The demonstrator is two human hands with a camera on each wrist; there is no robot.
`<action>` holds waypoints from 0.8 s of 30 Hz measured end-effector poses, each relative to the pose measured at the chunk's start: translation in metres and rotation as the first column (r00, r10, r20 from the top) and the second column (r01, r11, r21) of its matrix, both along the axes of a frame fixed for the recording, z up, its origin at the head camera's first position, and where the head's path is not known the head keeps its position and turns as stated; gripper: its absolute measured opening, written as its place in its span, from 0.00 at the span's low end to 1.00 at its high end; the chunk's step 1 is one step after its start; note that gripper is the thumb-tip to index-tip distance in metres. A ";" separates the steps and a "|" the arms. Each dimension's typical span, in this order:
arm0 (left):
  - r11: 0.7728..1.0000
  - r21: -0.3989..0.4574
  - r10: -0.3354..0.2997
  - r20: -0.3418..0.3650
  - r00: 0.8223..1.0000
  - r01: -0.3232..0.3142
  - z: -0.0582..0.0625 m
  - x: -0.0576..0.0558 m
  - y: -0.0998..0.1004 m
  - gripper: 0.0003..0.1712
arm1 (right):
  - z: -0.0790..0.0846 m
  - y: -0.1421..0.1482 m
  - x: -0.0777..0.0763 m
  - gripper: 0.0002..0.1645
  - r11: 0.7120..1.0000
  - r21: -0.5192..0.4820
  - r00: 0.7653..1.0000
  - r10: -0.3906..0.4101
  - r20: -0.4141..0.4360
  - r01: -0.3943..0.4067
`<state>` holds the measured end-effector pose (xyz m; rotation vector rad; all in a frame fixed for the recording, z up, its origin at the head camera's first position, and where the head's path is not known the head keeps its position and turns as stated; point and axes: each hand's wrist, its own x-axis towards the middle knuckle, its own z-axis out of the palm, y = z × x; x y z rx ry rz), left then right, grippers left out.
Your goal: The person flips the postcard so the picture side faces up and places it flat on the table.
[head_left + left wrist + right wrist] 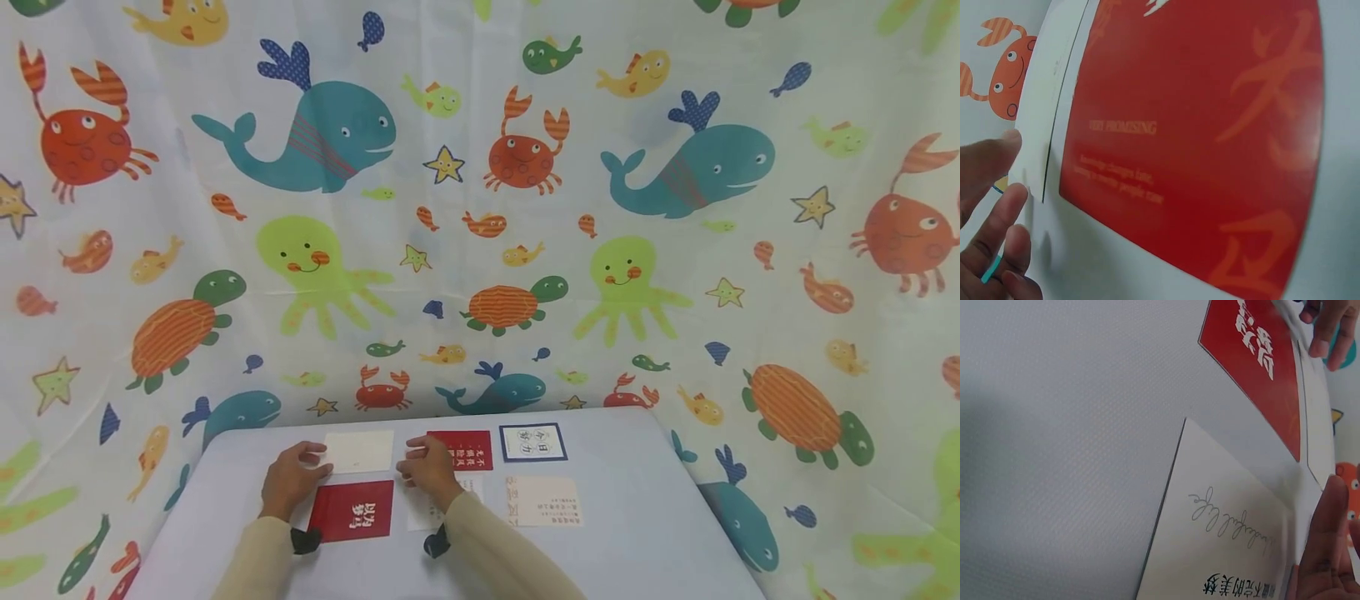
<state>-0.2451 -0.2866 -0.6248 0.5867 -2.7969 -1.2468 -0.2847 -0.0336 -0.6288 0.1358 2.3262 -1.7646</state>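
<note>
A plain cream card [358, 452] lies at the back left of the table, between my two hands. My left hand [291, 479] is at its left edge with loosely bent fingers; in the left wrist view its fingertips [1015, 195] are close to the card's end. My right hand [431, 468] hovers off the right edge, partly covering a red card with white characters [476, 450] and a white card [468, 496] below it. Neither hand grips a card. Directly in front of the cream card lies another red card [352, 510] with white lettering.
A blue-bordered card [533, 442] lies at the back right, with a pale printed card [545, 502] in front of it. The cards lie on a white-covered table [645, 533]. Behind it hangs a curtain [450, 267] printed with sea animals.
</note>
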 end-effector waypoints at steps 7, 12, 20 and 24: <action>1.000 -0.006 0.013 -0.011 1.000 -0.013 -0.003 0.002 0.003 0.31 | -0.004 -0.003 -0.001 0.24 1.000 0.006 1.000 -0.011 0.029 0.011; 0.999 -0.011 0.031 -0.013 0.999 -0.031 -0.003 0.002 0.003 0.30 | -0.004 -0.008 -0.001 0.24 1.000 -0.007 0.999 0.010 0.033 -0.010; 0.999 -0.020 0.028 -0.034 0.999 -0.029 -0.007 0.001 0.004 0.28 | -0.003 -0.019 0.002 0.25 1.000 0.005 0.999 0.019 0.045 -0.019; 0.999 -0.025 0.036 -0.034 0.999 -0.037 -0.006 0.000 0.005 0.28 | -0.001 -0.021 0.003 0.24 0.999 -0.003 0.998 0.034 0.056 -0.034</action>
